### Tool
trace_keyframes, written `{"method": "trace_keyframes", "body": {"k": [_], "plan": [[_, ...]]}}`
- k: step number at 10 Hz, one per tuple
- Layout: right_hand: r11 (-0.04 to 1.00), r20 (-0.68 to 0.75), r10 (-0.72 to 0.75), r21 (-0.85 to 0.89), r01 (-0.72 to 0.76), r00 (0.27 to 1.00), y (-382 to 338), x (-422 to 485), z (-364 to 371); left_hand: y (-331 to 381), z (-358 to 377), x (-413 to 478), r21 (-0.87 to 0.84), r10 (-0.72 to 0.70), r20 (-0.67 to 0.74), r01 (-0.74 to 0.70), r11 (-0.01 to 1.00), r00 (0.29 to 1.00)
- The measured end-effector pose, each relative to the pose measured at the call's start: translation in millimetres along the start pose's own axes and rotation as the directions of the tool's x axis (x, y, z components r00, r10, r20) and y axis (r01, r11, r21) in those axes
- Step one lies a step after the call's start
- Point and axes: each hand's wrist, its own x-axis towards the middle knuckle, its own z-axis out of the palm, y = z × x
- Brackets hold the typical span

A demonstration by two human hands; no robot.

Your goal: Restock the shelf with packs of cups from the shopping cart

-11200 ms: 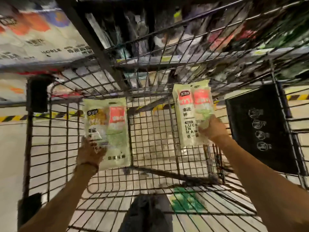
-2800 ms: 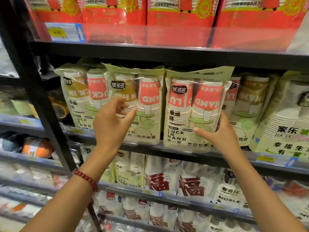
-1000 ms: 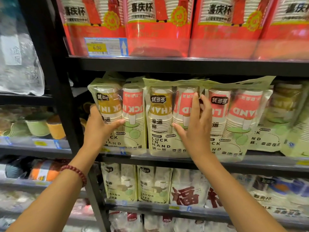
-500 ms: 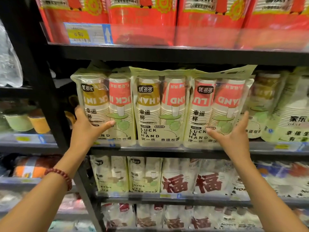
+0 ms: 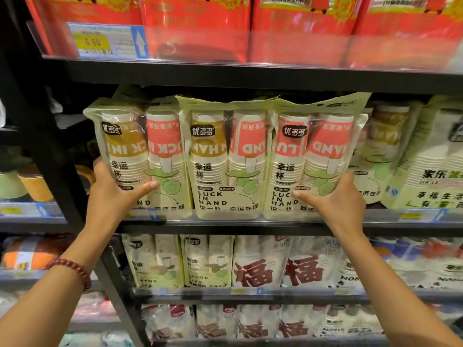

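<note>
My left hand (image 5: 110,194) cups the outer edge of the left pack (image 5: 140,159), thumb across its front, grip closed on it. My right hand (image 5: 335,199) does the same on the right pack (image 5: 313,159), thumb laid flat on the label. Between them the middle pack (image 5: 225,161) stands squeezed upright, all three touching, bases at the lip of the shelf (image 5: 250,225). I judge this as the squaring-up step: the row sits proud of the edge. Next I should press both packs back evenly, then let go and turn for the cart, which is out of sight.
</note>
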Motion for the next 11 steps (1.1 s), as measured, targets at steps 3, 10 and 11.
{"method": "trace_keyframes", "body": {"k": [3,10,11], "plan": [[0.998,0.085,-0.054,0.040,0.051,0.995,-2,-1,-6,6,1,-4,0.007,-0.031,0.004,0.031,0.999,1.000],[0.994,0.283,-0.060,0.109,0.030,0.957,-3,-9,-37,34,-7,-13,0.047,-0.110,0.007,0.109,0.993,0.994],[0.989,0.227,-0.106,0.128,0.078,0.968,3,-25,-68,55,-16,-41,0.070,-0.022,-0.023,0.023,0.997,1.000]]}}
